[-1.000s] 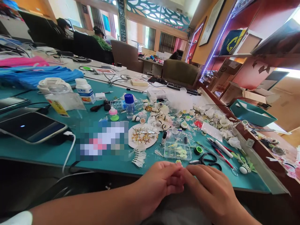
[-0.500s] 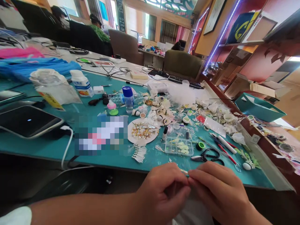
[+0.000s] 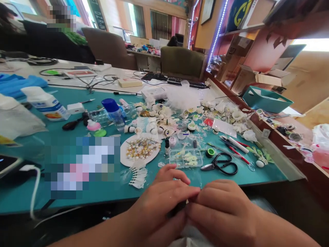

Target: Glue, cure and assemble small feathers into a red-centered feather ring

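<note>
My left hand point(image 3: 160, 202) and my right hand point(image 3: 223, 212) meet at the table's front edge, fingertips pressed together. Both are closed. Whatever they pinch is covered by the fingers, and I cannot make it out. Two fingers of the left hand stretch forward over the others. Just beyond the hands lie black-handled scissors point(image 3: 222, 166) and a clear compartment box point(image 3: 186, 158) with pale green pieces inside. A green spool point(image 3: 210, 152) sits beside the box. Farther left are a white plate point(image 3: 124, 159) of gold and white beads and a row of white feather-like strips point(image 3: 138, 177).
Several shuttlecocks point(image 3: 168, 132) and loose feathers crowd the table's middle. Red-handled pliers point(image 3: 240, 154) lie to the right, near the raised wooden edge point(image 3: 282, 151). A blue-capped bottle point(image 3: 114, 113) and a white bottle point(image 3: 45, 103) stand left. A white cable point(image 3: 36, 192) hangs over the front edge.
The view has shifted, so the table's things sit farther left. Two left-hand fingers now reach forward. The small pale and green piece that showed between the fingertips is hidden.
</note>
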### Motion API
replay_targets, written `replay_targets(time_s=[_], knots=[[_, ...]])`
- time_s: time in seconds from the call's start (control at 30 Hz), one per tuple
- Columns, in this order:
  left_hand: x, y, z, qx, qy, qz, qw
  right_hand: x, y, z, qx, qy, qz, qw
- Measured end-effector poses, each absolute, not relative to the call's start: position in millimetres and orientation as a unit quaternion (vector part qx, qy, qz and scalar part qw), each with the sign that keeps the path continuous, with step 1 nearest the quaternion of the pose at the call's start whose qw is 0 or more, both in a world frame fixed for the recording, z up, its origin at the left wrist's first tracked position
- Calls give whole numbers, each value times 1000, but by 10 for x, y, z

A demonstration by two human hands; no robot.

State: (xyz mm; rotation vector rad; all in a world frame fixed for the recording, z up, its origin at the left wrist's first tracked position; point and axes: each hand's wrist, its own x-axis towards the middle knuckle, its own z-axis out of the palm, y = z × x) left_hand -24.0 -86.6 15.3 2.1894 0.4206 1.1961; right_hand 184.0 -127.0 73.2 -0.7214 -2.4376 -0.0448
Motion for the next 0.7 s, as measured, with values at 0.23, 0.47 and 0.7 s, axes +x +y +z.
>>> replay_targets(time_s=[0.23,0.47,0.7], knots=[[-237,-812,192,834,173,406,330,1878,-1227,784,-278,-939,-12,202],[-194,-732,245,853,184,432,229,1838,-1169,613,-282,-926,-28,249],[-181,-668,249,857,170,455,174,1858,-1155,656,-300,-929,-50,208]])
